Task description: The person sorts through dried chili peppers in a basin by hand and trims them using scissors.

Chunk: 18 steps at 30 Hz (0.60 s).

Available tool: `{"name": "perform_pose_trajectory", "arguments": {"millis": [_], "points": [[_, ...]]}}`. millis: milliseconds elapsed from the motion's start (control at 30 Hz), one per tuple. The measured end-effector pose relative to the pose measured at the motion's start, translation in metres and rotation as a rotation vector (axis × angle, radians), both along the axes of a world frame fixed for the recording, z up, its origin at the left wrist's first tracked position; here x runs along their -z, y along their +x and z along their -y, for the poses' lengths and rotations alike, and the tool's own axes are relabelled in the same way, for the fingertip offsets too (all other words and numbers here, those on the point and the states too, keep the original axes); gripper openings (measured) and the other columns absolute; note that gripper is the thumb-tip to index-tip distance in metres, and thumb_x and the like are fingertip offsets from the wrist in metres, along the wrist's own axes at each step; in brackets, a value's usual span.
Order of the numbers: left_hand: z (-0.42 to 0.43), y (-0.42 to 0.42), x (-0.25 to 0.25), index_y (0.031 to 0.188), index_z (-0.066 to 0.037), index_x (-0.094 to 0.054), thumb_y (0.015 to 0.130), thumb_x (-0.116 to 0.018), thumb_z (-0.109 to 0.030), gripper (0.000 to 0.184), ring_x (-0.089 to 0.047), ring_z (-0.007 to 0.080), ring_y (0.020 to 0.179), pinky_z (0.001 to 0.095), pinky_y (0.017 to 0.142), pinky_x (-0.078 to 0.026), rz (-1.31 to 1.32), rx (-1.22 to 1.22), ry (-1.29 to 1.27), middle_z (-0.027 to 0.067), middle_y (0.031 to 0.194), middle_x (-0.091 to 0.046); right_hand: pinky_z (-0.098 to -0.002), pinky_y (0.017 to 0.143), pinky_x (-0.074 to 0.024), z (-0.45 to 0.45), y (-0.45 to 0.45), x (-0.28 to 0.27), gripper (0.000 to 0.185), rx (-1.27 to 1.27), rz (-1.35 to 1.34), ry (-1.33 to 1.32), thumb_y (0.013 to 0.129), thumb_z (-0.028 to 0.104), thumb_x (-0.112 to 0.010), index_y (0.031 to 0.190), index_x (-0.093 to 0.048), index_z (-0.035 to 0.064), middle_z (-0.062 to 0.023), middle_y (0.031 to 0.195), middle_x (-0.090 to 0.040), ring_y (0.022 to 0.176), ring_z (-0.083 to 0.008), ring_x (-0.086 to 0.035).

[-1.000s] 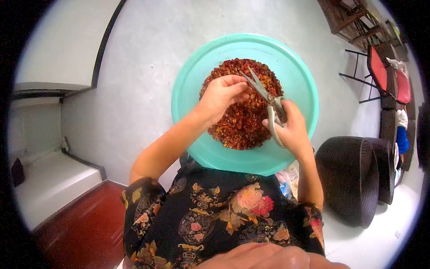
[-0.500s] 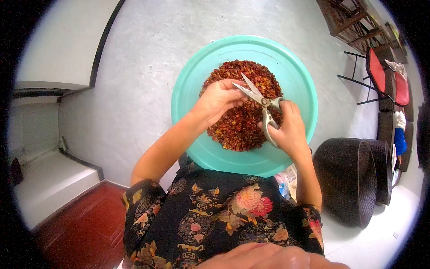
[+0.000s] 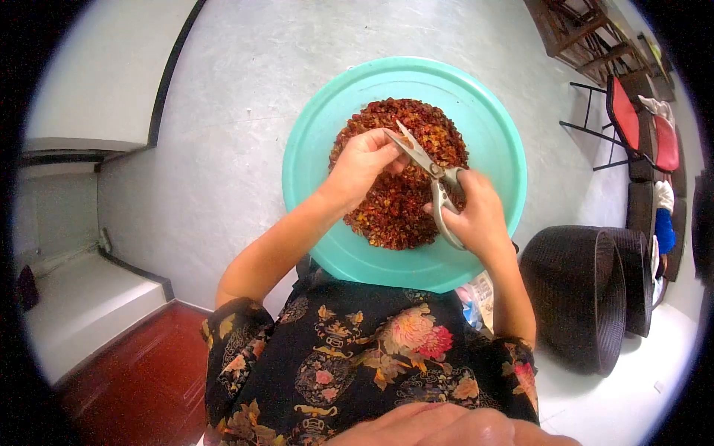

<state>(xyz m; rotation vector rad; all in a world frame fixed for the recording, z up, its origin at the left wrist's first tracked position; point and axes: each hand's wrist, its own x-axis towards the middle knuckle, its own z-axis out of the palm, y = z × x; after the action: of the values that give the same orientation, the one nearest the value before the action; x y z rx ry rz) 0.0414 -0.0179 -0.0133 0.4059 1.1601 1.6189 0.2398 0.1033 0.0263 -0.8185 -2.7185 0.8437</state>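
Note:
A wide turquoise basin (image 3: pixel 494 156) sits before me, holding a round heap of chopped dried chili (image 3: pixel 394 223) in reds, oranges and browns. Over the heap, my right hand (image 3: pixel 476 215) grips the handles of metal scissors (image 3: pixel 422 157), with fingers and thumb through the loops. The blades point up and left, slightly apart. At their tips my left hand (image 3: pixel 364 167) is closed in a pinch. A small reddish-brown piece, seemingly dried chili, shows by its fingertips between the blades; most of it is hidden by the fingers.
Dark woven baskets (image 3: pixel 569 297) stand on the floor at the right. Behind them is a red folding chair (image 3: pixel 623 113) with black legs, near brown wooden furniture (image 3: pixel 584 37). A white ledge (image 3: pixel 97 305) runs along the left, beside a red floor area (image 3: pixel 141 372).
The scissor blades have moved closer together. My right hand has closed somewhat on the handles, while my left hand stays at the blade tips with a slight shift.

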Motion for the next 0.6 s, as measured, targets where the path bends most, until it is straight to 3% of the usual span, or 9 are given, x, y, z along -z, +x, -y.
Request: {"name": "perform_pose_trajectory", "arguments": {"millis": [233, 367, 433, 600], "points": [[0.001, -0.003, -0.001, 0.107, -0.002, -0.067, 0.098, -0.061, -0.014, 0.016, -0.063, 0.0106, 0.086, 0.0269, 0.08, -0.051, -0.119, 0.012, -0.019, 0.0037, 0.094, -0.069, -0.0421, 0.064, -0.0455, 0.0, 0.0, 0.006, 0.046, 0.026, -0.055, -0.038, 0.071, 0.034, -0.086, 0.084, -0.061, -0.0024, -0.0161, 0.075, -0.058, 0.068, -0.033, -0.057], [0.0, -0.002, -0.009, 0.105, 0.0, -0.066, 0.096, -0.063, -0.012, 0.015, -0.063, 0.0119, 0.086, 0.0271, 0.08, -0.051, -0.172, 0.006, -0.04, 0.0052, 0.093, -0.069, -0.0416, 0.063, -0.0455, -0.001, 0.001, 0.006, 0.045, 0.041, -0.026, -0.041, 0.072, 0.033, -0.086, 0.083, -0.061, -0.0027, -0.0159, 0.073, -0.058, 0.066, -0.0315, -0.057], [0.002, -0.005, -0.006, 0.107, -0.001, -0.066, 0.096, -0.064, -0.012, 0.016, -0.064, 0.0126, 0.086, 0.028, 0.08, -0.051, -0.178, 0.025, -0.059, 0.0054, 0.094, -0.07, -0.0477, 0.072, -0.0497, -0.002, 0.001, -0.001, 0.032, 0.015, 0.078, -0.113, 0.074, 0.025, -0.075, 0.085, -0.061, -0.0027, -0.0231, 0.083, -0.063, 0.078, -0.0419, -0.062], [-0.001, -0.011, 0.001, 0.106, -0.002, -0.067, 0.094, -0.065, -0.011, 0.015, -0.065, 0.0144, 0.086, 0.0292, 0.082, -0.052, -0.204, 0.011, -0.11, 0.0055, 0.096, -0.07, -0.0436, 0.067, -0.0479, -0.001, -0.002, -0.008, 0.042, 0.129, 0.018, -0.218, 0.075, 0.034, -0.082, 0.084, -0.062, -0.0017, -0.0204, 0.078, -0.061, 0.071, -0.0369, -0.061]]}}
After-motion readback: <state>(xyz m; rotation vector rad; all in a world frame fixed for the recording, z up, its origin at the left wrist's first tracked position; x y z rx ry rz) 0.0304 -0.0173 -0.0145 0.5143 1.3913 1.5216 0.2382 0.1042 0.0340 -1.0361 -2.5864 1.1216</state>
